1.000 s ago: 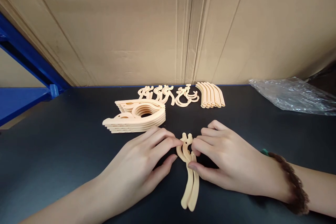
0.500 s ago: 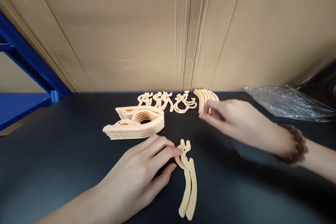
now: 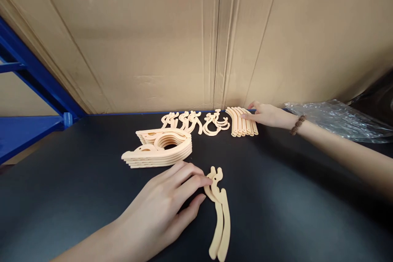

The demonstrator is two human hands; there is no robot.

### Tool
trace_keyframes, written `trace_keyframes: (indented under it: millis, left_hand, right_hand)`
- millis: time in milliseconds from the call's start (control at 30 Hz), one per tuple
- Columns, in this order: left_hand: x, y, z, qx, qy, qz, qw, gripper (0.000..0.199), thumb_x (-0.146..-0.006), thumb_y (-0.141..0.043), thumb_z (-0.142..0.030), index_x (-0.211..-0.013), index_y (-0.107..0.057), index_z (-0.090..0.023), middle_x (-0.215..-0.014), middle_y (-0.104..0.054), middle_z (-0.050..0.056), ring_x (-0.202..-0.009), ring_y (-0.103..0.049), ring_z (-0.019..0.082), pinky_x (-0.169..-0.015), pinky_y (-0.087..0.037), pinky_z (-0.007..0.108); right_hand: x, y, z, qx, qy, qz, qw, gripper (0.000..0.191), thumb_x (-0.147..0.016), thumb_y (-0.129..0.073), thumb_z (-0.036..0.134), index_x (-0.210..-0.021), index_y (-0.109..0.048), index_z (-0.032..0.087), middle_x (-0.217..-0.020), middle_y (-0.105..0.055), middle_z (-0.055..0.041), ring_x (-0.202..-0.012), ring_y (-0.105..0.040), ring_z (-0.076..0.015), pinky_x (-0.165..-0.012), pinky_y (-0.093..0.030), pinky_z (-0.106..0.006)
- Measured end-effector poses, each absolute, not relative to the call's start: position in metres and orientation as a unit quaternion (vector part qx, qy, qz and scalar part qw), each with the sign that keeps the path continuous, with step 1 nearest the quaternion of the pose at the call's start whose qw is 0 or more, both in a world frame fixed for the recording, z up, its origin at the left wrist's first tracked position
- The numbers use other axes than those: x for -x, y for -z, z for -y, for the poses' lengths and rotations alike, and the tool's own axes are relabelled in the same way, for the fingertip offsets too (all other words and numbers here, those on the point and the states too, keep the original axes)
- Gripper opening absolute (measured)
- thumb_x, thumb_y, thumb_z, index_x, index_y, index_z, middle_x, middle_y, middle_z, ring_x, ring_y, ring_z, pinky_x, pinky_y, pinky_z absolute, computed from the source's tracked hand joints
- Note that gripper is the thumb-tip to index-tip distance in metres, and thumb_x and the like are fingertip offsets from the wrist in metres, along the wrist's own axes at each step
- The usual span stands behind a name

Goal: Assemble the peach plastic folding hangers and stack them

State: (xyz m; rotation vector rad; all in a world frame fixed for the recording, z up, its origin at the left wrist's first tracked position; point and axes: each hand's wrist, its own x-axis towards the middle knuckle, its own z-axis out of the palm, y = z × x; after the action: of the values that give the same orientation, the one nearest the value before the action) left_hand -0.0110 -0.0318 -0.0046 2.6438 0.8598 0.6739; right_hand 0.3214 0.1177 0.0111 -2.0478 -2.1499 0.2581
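Hands are well apart now: the left hand (image 3: 168, 200) rests a fingertip on the loose hanger pieces (image 3: 219, 213), nearer than and right of the stack of folded hangers (image 3: 159, 153), while the right hand (image 3: 268, 115) has left them for the row of curved hanger arms (image 3: 242, 125) beyond and right of that stack, apparently leaving one hand to steady the pieces. Whether the right fingers grip an arm cannot be told; the left fingertip covers part of one hook, and the clear plastic bag (image 3: 325, 118), far right of the stack, is cut off.
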Motion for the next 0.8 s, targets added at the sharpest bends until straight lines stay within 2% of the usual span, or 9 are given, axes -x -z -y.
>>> trace_keyframes:
  millis: [167, 333, 567, 800]
  left_hand:
    - [0.0109, 0.0036, 0.0317, -0.915, -0.23, -0.299, 0.143, 0.028, -0.097, -0.046, -0.01, -0.118, -0.057, -0.025, -0.11, -0.062, 0.003, -0.097, -0.059, 0.017, -0.084, -0.049, 0.026]
    - [0.0106, 0.0041, 0.0308, -0.915, -0.228, -0.302, 0.138, 0.028, -0.097, -0.046, -0.011, -0.118, -0.058, -0.025, -0.111, -0.063, 0.004, -0.098, -0.059, 0.018, -0.084, -0.05, 0.027]
    - [0.0107, 0.0037, 0.0311, -0.915, -0.228, -0.299, 0.146, 0.027, -0.097, -0.046, -0.01, -0.116, -0.058, -0.025, -0.109, -0.063, 0.003, -0.095, -0.059, 0.017, -0.083, -0.049, 0.027]
    - [0.0112, 0.0056, 0.0308, -0.915, -0.231, -0.293, 0.155, 0.027, -0.096, -0.047, -0.009, -0.116, -0.058, -0.024, -0.109, -0.062, 0.002, -0.096, -0.059, 0.016, -0.084, -0.048, 0.026]
  right_hand:
    - [-0.3239, -0.0057, -0.1195, 0.682, -0.111, 0.715, 0.105, 0.037, -0.097, -0.056, 0.043, -0.125, -0.059, 0.019, -0.122, -0.063, -0.0084, -0.1, -0.065, -0.0219, -0.086, -0.054, -0.044]
    - [-0.3254, -0.0023, -0.1211, 0.691, -0.112, 0.705, 0.114, 0.041, -0.097, -0.056, 0.045, -0.129, -0.056, 0.02, -0.12, -0.064, -0.0087, -0.101, -0.065, -0.0233, -0.089, -0.053, -0.046]
    - [-0.3243, -0.0022, -0.1234, 0.691, -0.117, 0.703, 0.121, 0.033, -0.097, -0.059, 0.037, -0.124, -0.06, 0.02, -0.126, -0.062, -0.0087, -0.104, -0.064, -0.0232, -0.088, -0.055, -0.044]
    - [-0.3267, -0.0031, -0.1246, 0.692, -0.127, 0.7, 0.123, 0.033, -0.097, -0.059, 0.037, -0.125, -0.059, 0.02, -0.126, -0.061, -0.0088, -0.104, -0.064, -0.0234, -0.088, -0.055, -0.044]
